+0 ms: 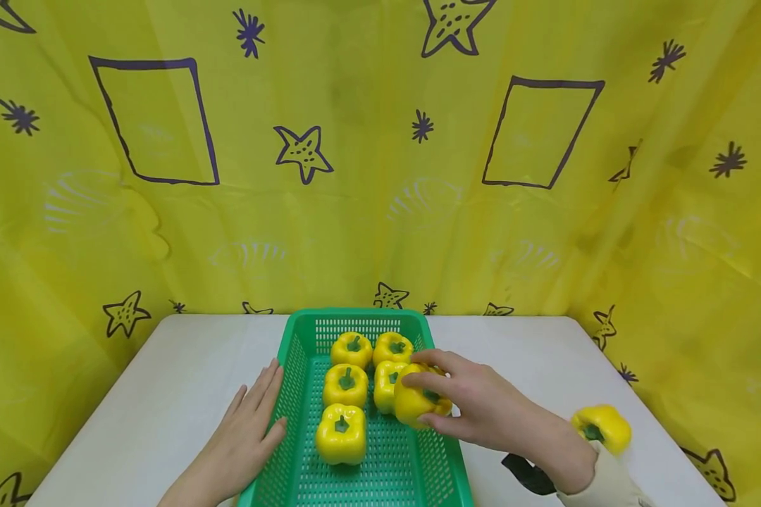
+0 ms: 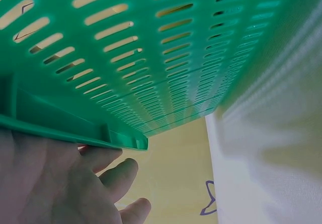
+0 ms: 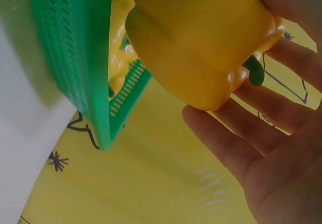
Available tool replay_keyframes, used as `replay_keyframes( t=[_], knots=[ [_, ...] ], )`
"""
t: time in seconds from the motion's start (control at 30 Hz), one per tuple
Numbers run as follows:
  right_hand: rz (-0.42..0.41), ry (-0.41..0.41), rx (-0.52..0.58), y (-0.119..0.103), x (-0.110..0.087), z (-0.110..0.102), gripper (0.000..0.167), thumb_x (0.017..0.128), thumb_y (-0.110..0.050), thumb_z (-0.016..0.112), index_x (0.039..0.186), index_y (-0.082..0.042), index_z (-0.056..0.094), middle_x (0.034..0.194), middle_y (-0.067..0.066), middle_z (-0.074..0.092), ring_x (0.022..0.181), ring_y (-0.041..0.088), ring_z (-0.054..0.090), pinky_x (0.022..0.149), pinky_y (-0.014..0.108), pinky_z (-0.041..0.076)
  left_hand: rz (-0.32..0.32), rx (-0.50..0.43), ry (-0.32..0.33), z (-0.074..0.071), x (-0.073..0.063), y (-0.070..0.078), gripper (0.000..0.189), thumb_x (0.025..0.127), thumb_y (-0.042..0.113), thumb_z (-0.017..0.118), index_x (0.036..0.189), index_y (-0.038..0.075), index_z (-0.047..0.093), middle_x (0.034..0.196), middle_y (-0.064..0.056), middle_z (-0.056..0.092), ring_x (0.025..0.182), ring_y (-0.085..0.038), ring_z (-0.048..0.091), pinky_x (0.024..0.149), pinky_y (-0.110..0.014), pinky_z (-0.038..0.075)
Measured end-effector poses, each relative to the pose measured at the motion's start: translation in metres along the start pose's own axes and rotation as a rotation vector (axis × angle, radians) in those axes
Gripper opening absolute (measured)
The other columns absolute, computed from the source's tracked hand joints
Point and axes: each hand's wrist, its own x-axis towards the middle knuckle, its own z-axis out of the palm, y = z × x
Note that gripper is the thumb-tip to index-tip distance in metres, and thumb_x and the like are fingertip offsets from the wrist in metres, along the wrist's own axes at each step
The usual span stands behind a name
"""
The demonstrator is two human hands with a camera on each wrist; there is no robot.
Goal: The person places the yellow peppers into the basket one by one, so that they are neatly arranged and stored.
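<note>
A yellow bell pepper (image 3: 196, 43) with a green stem is in my right hand (image 1: 475, 398), held by its thumb and fingers over the right side of the green basket (image 1: 390, 465). It partly covers a bell pepper (image 1: 387, 384) behind it. Several more yellow bell peppers stand inside the basket, stems up, among them a front one (image 1: 341, 435) and a back one (image 1: 352, 350). My left hand (image 1: 244, 429) has its fingers extended along the basket's left rim. The left wrist view shows that hand (image 2: 75, 183) against the rim from below.
One more yellow bell pepper (image 1: 602, 428) lies on the white table (image 1: 165, 415) to the right, partly behind my right forearm. A dark object (image 1: 528, 473) sits beneath that forearm. A yellow patterned curtain (image 1: 355, 232) surrounds the table's back and sides.
</note>
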Motion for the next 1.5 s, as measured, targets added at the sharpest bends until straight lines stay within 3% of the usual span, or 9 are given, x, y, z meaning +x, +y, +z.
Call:
replay_keyframes(
  t=[0.13, 0.3, 0.8, 1.13, 1.5],
  knots=[
    [-0.035, 0.000, -0.020, -0.003, 0.002, 0.007, 0.040, 0.083, -0.026, 0.077, 0.121, -0.022, 0.066, 0.130, 0.009, 0.060, 0.081, 0.009, 0.063, 0.067, 0.018, 0.052, 0.006, 0.008, 0.006, 0.000, 0.000, 0.000, 0.069, 0.099, 0.024, 0.051, 0.158, 0.005, 0.021, 0.166, -0.013, 0.018, 0.151, -0.037, 0.024, 0.116, -0.065, 0.017],
    [-0.058, -0.072, -0.010, -0.008, 0.007, 0.016, 0.039, 0.085, -0.029, 0.076, 0.121, -0.023, 0.067, 0.129, 0.006, 0.059, 0.090, 0.013, 0.064, 0.072, 0.022, 0.054, 0.004, 0.008, 0.004, 0.000, 0.000, -0.001, 0.069, 0.099, 0.024, 0.051, 0.158, 0.004, 0.022, 0.166, -0.014, 0.018, 0.150, -0.037, 0.024, 0.116, -0.066, 0.017],
    [-0.005, -0.208, 0.062, -0.009, 0.012, 0.038, 0.038, 0.082, -0.031, 0.079, 0.118, -0.024, 0.069, 0.123, 0.001, 0.060, 0.100, 0.013, 0.058, 0.080, 0.024, 0.053, 0.001, 0.008, -0.005, 0.002, 0.000, -0.001, 0.068, 0.099, 0.024, 0.050, 0.158, 0.004, 0.022, 0.166, -0.013, 0.018, 0.151, -0.037, 0.024, 0.116, -0.066, 0.017],
    [-0.026, -0.240, 0.050, -0.009, 0.010, 0.051, 0.036, 0.080, -0.027, 0.079, 0.115, -0.023, 0.069, 0.123, -0.001, 0.061, 0.106, 0.013, 0.058, 0.088, 0.026, 0.053, 0.000, 0.006, -0.001, 0.001, 0.001, 0.000, 0.068, 0.099, 0.023, 0.050, 0.158, 0.004, 0.022, 0.166, -0.012, 0.018, 0.151, -0.036, 0.024, 0.116, -0.066, 0.017],
    [-0.045, -0.259, -0.004, -0.011, 0.004, 0.060, 0.041, 0.079, -0.027, 0.080, 0.118, -0.024, 0.069, 0.131, 0.001, 0.059, 0.115, 0.018, 0.059, 0.101, 0.036, 0.050, 0.009, 0.019, 0.016, 0.001, 0.000, 0.000, 0.068, 0.098, 0.023, 0.050, 0.157, 0.003, 0.023, 0.165, -0.013, 0.020, 0.150, -0.036, 0.026, 0.115, -0.065, 0.019]
  ],
)
